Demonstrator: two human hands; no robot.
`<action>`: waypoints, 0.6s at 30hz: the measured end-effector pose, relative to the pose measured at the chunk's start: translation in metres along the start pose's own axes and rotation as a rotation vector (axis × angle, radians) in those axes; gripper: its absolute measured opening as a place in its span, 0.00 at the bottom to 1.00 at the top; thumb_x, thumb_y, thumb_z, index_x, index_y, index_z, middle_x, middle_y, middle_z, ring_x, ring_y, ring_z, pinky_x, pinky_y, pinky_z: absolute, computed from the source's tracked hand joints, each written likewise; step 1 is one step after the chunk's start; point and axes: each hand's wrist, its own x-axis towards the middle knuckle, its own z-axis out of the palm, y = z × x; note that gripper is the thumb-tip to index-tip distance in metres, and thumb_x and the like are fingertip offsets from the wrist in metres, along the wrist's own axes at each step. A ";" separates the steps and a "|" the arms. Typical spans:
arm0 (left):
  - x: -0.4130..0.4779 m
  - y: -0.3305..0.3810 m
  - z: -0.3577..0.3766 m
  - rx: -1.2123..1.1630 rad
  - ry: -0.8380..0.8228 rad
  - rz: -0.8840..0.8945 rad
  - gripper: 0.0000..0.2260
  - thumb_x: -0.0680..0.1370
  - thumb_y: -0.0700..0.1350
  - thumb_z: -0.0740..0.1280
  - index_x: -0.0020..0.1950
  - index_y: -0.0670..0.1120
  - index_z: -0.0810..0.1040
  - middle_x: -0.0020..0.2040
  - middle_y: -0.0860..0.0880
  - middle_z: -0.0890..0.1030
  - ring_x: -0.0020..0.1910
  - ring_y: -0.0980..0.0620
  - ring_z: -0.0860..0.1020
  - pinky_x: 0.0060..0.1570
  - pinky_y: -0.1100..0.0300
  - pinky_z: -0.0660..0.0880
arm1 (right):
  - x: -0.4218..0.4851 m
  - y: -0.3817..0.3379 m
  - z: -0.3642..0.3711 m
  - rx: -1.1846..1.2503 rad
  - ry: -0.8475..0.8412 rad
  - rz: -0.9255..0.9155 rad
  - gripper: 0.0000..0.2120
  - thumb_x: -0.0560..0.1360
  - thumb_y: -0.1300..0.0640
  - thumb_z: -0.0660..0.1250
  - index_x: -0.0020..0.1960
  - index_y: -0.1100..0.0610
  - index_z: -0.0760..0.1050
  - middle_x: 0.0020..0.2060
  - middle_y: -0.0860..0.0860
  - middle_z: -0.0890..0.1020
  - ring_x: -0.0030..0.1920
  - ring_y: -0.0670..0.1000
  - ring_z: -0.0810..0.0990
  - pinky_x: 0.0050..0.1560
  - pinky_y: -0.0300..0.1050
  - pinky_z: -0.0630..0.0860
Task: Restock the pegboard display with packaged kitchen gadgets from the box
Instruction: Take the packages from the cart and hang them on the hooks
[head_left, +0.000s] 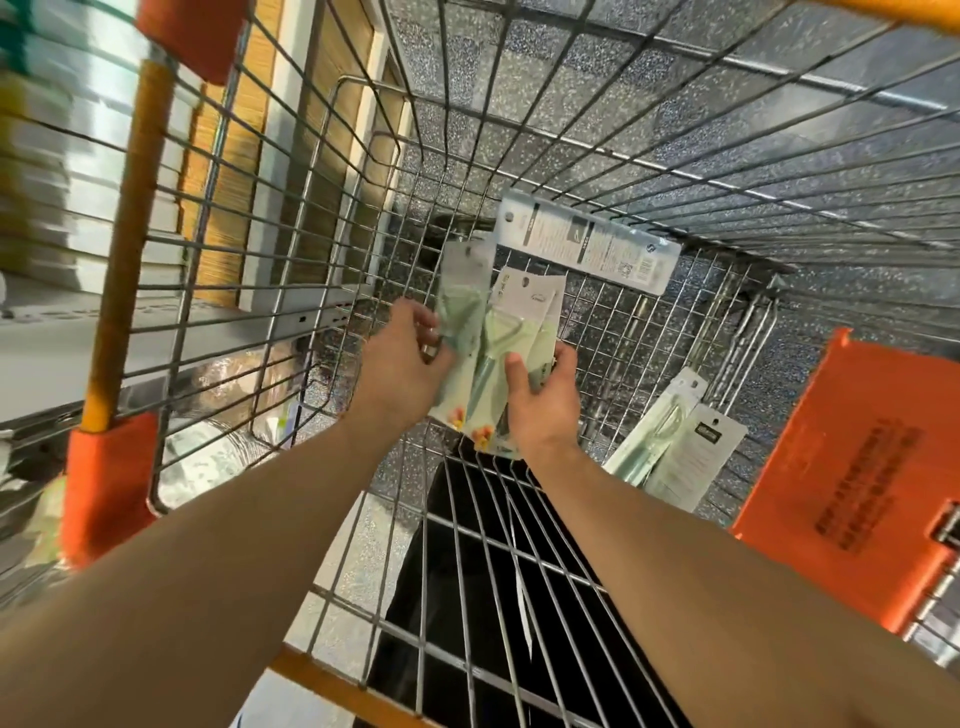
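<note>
Saw left hand (405, 364) and right hand (545, 395) down inside the wire cart (311, 208), both gripping one fanned bunch of pale green gadget packs (485, 332) — left fingers curled over its left edge, right thumb pressed on the front, fingers wrapped behind. Found the bunch over the cart's mesh floor, near the middle. Spotted a grey carded pack (587, 244) against the far wall and two more packs (675, 452) low at right — just beside an orange flap (841, 467). Couldn't read the blurred shelving (62, 218) at left.
</note>
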 end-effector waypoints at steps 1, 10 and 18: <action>0.001 0.001 0.002 0.012 -0.044 0.006 0.13 0.80 0.41 0.73 0.60 0.48 0.72 0.52 0.54 0.79 0.46 0.58 0.80 0.32 0.72 0.76 | -0.002 -0.002 0.001 0.010 0.011 -0.010 0.13 0.83 0.51 0.64 0.64 0.49 0.63 0.46 0.53 0.84 0.38 0.48 0.85 0.35 0.42 0.83; 0.007 0.002 0.020 -0.014 -0.141 -0.018 0.11 0.80 0.42 0.74 0.60 0.51 0.77 0.54 0.54 0.81 0.54 0.54 0.82 0.56 0.56 0.81 | -0.008 -0.005 0.003 -0.081 0.005 -0.140 0.18 0.82 0.43 0.65 0.65 0.52 0.65 0.37 0.51 0.81 0.27 0.40 0.79 0.26 0.34 0.75; 0.006 0.012 0.008 -0.081 -0.095 -0.108 0.08 0.84 0.45 0.68 0.63 0.46 0.78 0.54 0.52 0.82 0.55 0.50 0.82 0.60 0.52 0.81 | -0.012 -0.011 0.001 -0.092 -0.004 -0.096 0.10 0.83 0.52 0.65 0.59 0.48 0.64 0.48 0.49 0.84 0.42 0.48 0.86 0.36 0.46 0.85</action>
